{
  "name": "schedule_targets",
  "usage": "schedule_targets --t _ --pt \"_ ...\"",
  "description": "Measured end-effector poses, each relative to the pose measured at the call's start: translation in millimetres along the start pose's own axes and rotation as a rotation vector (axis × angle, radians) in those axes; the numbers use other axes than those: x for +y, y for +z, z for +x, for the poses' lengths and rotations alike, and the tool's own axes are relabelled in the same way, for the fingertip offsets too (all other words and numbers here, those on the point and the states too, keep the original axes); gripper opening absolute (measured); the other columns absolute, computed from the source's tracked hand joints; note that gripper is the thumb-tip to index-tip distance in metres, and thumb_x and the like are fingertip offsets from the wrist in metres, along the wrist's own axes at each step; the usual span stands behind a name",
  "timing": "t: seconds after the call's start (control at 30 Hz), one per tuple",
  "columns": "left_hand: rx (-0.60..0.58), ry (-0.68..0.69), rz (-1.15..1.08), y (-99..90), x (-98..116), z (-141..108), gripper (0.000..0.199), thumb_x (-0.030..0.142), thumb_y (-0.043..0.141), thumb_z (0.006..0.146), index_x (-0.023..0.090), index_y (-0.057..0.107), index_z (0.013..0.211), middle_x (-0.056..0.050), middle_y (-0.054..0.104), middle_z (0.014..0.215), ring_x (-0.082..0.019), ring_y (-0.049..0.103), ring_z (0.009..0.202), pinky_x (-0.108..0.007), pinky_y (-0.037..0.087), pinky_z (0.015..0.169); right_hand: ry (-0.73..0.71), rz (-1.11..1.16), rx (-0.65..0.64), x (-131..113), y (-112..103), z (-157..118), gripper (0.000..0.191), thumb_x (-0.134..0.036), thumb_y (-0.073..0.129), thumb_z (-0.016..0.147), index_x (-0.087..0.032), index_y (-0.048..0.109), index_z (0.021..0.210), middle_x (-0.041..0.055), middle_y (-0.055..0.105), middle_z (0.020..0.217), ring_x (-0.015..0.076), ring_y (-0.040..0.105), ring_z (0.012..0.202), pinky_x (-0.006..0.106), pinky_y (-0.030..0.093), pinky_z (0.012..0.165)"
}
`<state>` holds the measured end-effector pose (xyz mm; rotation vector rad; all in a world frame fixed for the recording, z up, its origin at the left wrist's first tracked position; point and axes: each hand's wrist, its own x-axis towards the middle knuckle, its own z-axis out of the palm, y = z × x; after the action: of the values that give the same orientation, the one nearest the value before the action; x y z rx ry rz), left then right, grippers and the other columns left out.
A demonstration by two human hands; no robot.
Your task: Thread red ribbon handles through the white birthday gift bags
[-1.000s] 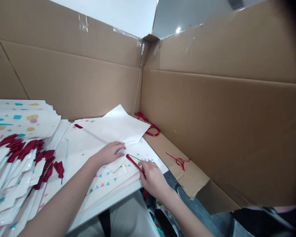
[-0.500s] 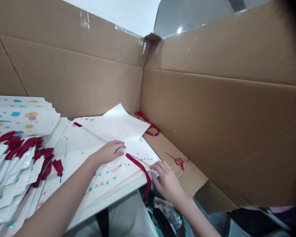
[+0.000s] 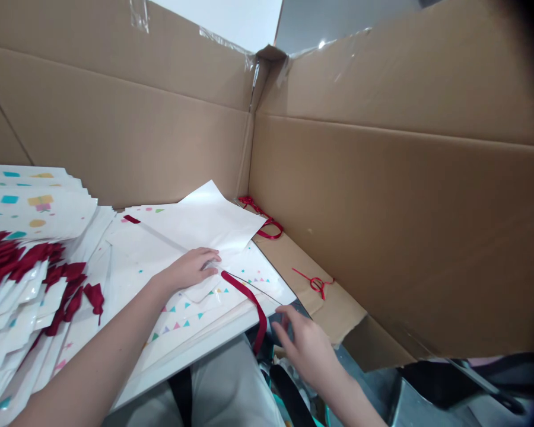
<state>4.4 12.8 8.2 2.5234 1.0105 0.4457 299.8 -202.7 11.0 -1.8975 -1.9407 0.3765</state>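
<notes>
Your left hand [image 3: 187, 270] lies spread flat on a white paper bag [image 3: 182, 323]; your right hand [image 3: 305, 354], fingers loosely open, seems empty, just beside a red ribbon [image 3: 257, 305]

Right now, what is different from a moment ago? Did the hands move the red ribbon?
The right hand let go of the dark red satin ribbon and moved down and to the right, past the edge of the white paper gift bag. The ribbon now hangs over that edge. The left hand stayed on the bag.
</notes>
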Motion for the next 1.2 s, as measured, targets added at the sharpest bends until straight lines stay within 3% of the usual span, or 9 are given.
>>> schedule_targets --t 0.13,0.2,0.3,0.4,0.57,0.7,0.87,1.0,1.2 --pt "0.016 0.011 0.003 1.3 -2 1 0.051 0.064 0.044 0.095 0.030 0.067 0.126 -0.004 0.055 0.147 -0.028 0.052 0.135 -0.042 0.042 0.115 0.018 -0.043 -0.080 -12 27 4 0.024 -0.026 0.053 0.095 -0.022 0.056 0.119 0.0065 0.072 0.089 0.0239 0.070 0.081 0.028 0.040 0.067" --pt "0.021 0.020 0.002 1.9 -3 1 0.051 0.064 0.044 0.095 0.029 0.067 0.126 -0.004 0.056 0.147 -0.028 0.052 0.135 -0.042 0.042 0.115 0.009 -0.035 -0.049 -10 36 7 0.026 -0.021 0.052 0.093 -0.021 0.054 0.119 0.0046 0.071 0.084 0.0229 0.069 0.077 0.028 0.039 0.065" --pt "0.019 0.022 0.000 2.3 -4 1 0.051 0.063 0.044 0.096 0.029 0.066 0.126 -0.004 0.055 0.148 -0.028 0.051 0.135 -0.041 0.042 0.115 -0.040 -0.040 0.080 -5 38 10 0.017 -0.017 0.045 0.092 -0.021 0.057 0.104 0.0041 0.068 0.080 0.0209 0.066 0.073 0.028 0.038 0.065" --pt "0.004 0.005 0.007 2.2 -4 2 0.051 0.063 0.043 0.096 0.030 0.066 0.127 -0.004 0.054 0.149 -0.028 0.050 0.136 -0.043 0.041 0.115 -0.106 -0.084 0.205 -4 32 10 0.015 -0.013 0.043 0.090 -0.020 0.056 0.091 0.0072 0.067 0.085 0.0205 0.063 0.077 0.028 0.039 0.066" --pt "0.009 -0.003 0.001 1.0 -2 0 0.050 0.063 0.044 0.096 0.030 0.066 0.127 -0.003 0.054 0.149 -0.028 0.050 0.136 -0.042 0.042 0.114 -0.222 -0.054 0.092 4 13 9 0.011 -0.020 0.047 0.096 -0.021 0.058 0.094 0.0069 0.066 0.091 0.0204 0.062 0.084 0.029 0.045 0.072" --pt "0.011 0.009 -0.001 0.2 0 0 0.050 0.062 0.044 0.096 0.029 0.066 0.127 -0.003 0.054 0.149 -0.028 0.050 0.136 -0.042 0.042 0.114 -0.159 -0.121 0.179 30 -12 7 0.016 -0.028 0.049 0.097 -0.021 0.062 0.101 0.0120 0.067 0.103 0.0276 0.061 0.099 0.039 0.048 0.085" --pt "-0.001 0.001 0.007 0.9 -2 1 0.049 0.061 0.044 0.096 0.030 0.065 0.127 -0.003 0.054 0.149 -0.028 0.049 0.137 -0.042 0.040 0.115 -0.034 0.028 -0.020 49 -37 -4 0.021 -0.031 0.046 0.100 -0.023 0.065 0.102 0.0084 0.070 0.100 0.0236 0.065 0.090 0.035 0.050 0.079" --pt "0.000 -0.001 0.007 1.1 -2 1 0.048 0.060 0.045 0.096 0.030 0.065 0.128 -0.003 0.054 0.149 -0.028 0.050 0.137 -0.042 0.041 0.114 0.009 0.148 -0.018 45 -39 -2 0.026 -0.036 0.045 0.101 -0.022 0.066 0.102 0.0076 0.071 0.096 0.0217 0.065 0.082 0.034 0.049 0.075" --pt "0.007 -0.004 0.013 0.0 0 0 0.049 0.062 0.043 0.096 0.031 0.065 0.127 -0.003 0.055 0.148 -0.029 0.051 0.135 -0.043 0.042 0.113 -0.054 0.185 -0.037 28 -27 25 0.024 -0.032 0.047 0.099 -0.020 0.069 0.098 0.0066 0.070 0.088 0.0217 0.064 0.081 0.033 0.047 0.076"
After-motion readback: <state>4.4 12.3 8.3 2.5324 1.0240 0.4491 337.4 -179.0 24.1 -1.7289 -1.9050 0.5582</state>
